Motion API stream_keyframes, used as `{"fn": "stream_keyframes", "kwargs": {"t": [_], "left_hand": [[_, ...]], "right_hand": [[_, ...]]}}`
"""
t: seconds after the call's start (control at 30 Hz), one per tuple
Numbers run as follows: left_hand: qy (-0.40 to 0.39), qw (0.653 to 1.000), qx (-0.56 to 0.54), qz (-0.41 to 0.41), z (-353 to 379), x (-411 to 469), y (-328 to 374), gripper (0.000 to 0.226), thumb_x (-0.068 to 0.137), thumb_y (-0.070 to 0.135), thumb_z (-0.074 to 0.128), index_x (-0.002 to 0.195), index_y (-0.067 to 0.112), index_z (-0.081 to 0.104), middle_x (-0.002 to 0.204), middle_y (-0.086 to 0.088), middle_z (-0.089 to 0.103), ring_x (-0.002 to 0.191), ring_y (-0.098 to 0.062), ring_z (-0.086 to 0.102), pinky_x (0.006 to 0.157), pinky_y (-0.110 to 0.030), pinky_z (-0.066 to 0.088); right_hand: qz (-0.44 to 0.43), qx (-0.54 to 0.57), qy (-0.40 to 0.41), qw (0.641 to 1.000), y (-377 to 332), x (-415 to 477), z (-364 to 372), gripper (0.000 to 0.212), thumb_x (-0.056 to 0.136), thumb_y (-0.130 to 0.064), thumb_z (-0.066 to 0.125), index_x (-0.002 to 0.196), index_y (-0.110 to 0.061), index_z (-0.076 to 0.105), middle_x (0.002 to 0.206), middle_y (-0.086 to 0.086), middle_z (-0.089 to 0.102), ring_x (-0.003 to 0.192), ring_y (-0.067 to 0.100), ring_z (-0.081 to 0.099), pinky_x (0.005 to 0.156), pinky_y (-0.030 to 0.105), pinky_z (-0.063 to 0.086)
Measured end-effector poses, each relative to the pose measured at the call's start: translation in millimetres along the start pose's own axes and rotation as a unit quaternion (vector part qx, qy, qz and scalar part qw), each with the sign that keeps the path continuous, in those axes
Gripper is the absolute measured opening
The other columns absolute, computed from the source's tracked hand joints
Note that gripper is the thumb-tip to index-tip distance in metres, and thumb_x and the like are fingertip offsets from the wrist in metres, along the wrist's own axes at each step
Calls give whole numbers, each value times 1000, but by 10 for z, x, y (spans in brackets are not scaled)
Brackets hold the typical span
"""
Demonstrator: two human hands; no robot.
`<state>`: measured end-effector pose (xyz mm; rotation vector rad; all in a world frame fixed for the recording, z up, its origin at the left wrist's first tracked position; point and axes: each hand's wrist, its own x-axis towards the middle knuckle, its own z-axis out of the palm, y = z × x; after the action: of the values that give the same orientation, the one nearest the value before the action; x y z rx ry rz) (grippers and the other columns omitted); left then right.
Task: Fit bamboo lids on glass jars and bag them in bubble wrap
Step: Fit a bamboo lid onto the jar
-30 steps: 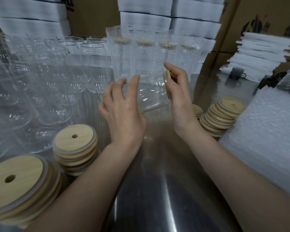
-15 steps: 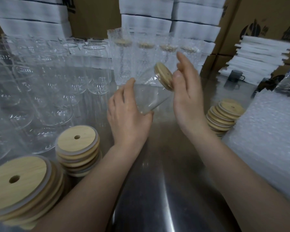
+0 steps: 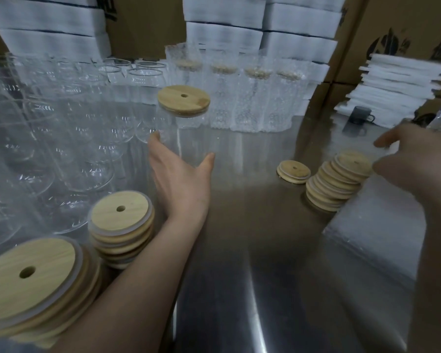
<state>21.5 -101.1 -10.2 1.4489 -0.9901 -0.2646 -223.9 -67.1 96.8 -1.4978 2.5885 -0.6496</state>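
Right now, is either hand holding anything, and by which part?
The left hand grips the lidded glass jar around its lower body. The right hand is blurred; cannot tell.

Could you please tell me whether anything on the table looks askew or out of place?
The lid stack on the right leans, its upper lids fanned toward the right hand, and a single lid lies loose beside it. Nothing looks spilled or broken.

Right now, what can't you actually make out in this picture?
All head view:
- right hand is motion-blurred; whether it touches the bubble wrap is unclear.
- Base of the glass jar is hidden behind the left hand.
- Nearest lid stack is cut by the left edge.
- Dark mug is too small for detail.
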Motion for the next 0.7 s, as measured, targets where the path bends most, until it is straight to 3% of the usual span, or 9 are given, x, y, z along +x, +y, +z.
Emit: {"fn": "stream_keyframes", "kwargs": {"t": [0.1, 0.23, 0.3, 0.37, 0.47, 0.53, 0.7], "left_hand": [[17, 1000, -5, -3, -2, 23, -14, 97, 76, 25, 82, 148, 5, 21, 152, -15, 32, 140, -29, 33, 115, -36, 28], [33, 999, -9, -13, -5, 48, -34, 100, 76, 23, 82, 151, 10, 18, 153, -15, 28, 140, -30, 33, 113, -35, 27], [37, 999, -10, -18, -9, 56, -41, 100, 76, 23, 82, 151, 12, 18, 153, -14, 28, 140, -30, 33, 114, -37, 27], [39, 999, -8, -20, -8, 60, -43, 99, 76, 22, 82, 151, 13, 18, 153, -15, 28, 140, -30, 33, 116, -40, 28], [41, 999, -1, -21, -21, 48, -29, 102, 75, 22, 83, 152, 13, 17, 152, -16, 28, 140, -32, 32, 114, -38, 25], [43, 999, 8, -14, -41, 36, -8, 107, 73, 22, 85, 153, 13, 14, 152, -18, 23, 141, -33, 27, 115, -36, 22], [66, 994, 60, 63, -100, -18, 117, 109, 70, 23, 86, 153, 9, 15, 155, -23, 12, 143, -38, 21, 116, -36, 15]], "right_hand": [[1, 19, 0, 1000, 37, 7, 38, 40, 86, 3, 56, 121, -16, 60, 130, 27, 47, 115, 48, 46, 95, 52, 47], [-17, 73, 28, 997, 36, -35, 61, 33, 84, 10, 52, 97, -18, 61, 102, 17, 53, 96, 44, 55, 77, 43, 49], [-11, 100, 45, 994, 50, -30, 69, 33, 83, 10, 51, 94, -20, 61, 102, 17, 54, 89, 42, 56, 72, 41, 47], [-4, 110, 59, 992, 64, -18, 68, 34, 83, 8, 54, 100, -21, 60, 109, 18, 56, 94, 43, 56, 77, 46, 49], [-1, 77, 38, 996, 74, 17, 78, 42, 84, 2, 63, 119, -20, 58, 126, 19, 53, 113, 44, 51, 95, 59, 46], [9, 59, 17, 998, 57, 20, 79, 44, 85, -2, 67, 124, -18, 57, 131, 20, 50, 118, 43, 48, 98, 59, 45], [22, 80, -1, 997, 32, -32, 57, 37, 86, 5, 59, 113, -20, 60, 106, 14, 49, 114, 43, 51, 98, 58, 45]]}}
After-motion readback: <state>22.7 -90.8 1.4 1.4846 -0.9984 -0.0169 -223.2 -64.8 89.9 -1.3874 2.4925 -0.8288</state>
